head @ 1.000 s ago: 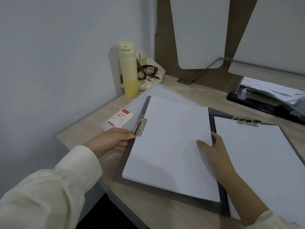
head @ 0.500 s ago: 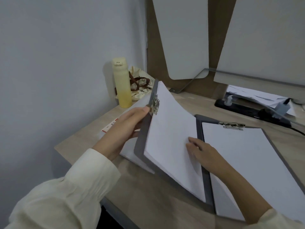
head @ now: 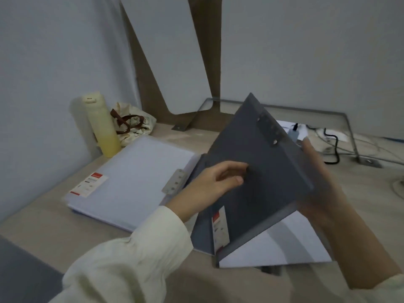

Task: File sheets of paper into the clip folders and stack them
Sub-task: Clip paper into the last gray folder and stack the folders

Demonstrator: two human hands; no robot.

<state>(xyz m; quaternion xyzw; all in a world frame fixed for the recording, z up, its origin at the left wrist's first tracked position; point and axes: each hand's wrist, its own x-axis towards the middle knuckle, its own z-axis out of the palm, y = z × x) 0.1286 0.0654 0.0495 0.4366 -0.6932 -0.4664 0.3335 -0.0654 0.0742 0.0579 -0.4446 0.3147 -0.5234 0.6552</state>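
The left hand [head: 216, 182], fingers curled, touches the raised grey folder [head: 266, 193]; grip unclear. The right hand [head: 319, 186], fingers straight, supports its edge.

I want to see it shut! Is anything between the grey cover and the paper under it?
Only the right hand, at the grey cover's free edge above the paper. The paper that shows is bare; what lies under the cover is hidden. The left hand is on its outer side.
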